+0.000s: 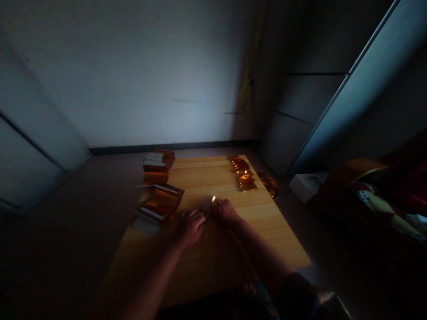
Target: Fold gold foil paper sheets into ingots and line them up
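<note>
My left hand (191, 226) and my right hand (225, 212) are close together over the middle of the table, both with curled fingers. Between their fingertips is a small pale piece (207, 203) with a bright shiny glint at its right end; its kind cannot be made out in the dim light. To the left of my left hand lie curved amber, see-through film sheets (163, 202) with whitish strips along their edges. A pale flat sheet (146, 225) sits just below them. Crinkled shiny amber foil pieces (246, 178) lie beyond my right hand, near the table's far right corner.
The light wooden table (267, 226) stands before a pale wall (160, 80). More amber foil (268, 184) shows beyond its right edge. A white box (307, 186) is on the floor at right, beside a dark wooden seat (360, 171) with cloth. A tall cabinet (300, 98) rises behind.
</note>
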{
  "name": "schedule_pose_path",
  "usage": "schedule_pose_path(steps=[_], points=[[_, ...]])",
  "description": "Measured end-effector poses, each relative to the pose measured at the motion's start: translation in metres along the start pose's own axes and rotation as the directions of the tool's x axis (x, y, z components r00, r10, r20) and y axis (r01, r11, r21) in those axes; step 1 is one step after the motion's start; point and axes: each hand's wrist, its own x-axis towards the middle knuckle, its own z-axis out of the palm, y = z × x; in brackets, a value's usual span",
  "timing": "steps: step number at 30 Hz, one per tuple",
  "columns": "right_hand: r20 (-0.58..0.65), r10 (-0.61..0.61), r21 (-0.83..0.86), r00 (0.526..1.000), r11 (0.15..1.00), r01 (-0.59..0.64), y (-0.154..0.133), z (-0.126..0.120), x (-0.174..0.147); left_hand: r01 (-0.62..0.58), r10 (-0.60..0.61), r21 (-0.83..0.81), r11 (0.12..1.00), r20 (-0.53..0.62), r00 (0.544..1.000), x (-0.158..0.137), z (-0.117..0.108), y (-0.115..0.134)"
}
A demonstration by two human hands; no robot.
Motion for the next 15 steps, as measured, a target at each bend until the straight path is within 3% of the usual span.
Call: schedule_pose_path(steps=[15], points=[[-0.013, 0.050, 0.044, 0.999, 0.998, -0.050, -0.0017, 0.0013, -0.0001, -0.027, 0.027, -0.003, 1.000, -0.014, 1.000, -0.0038, 0.0002, 0.0035]])
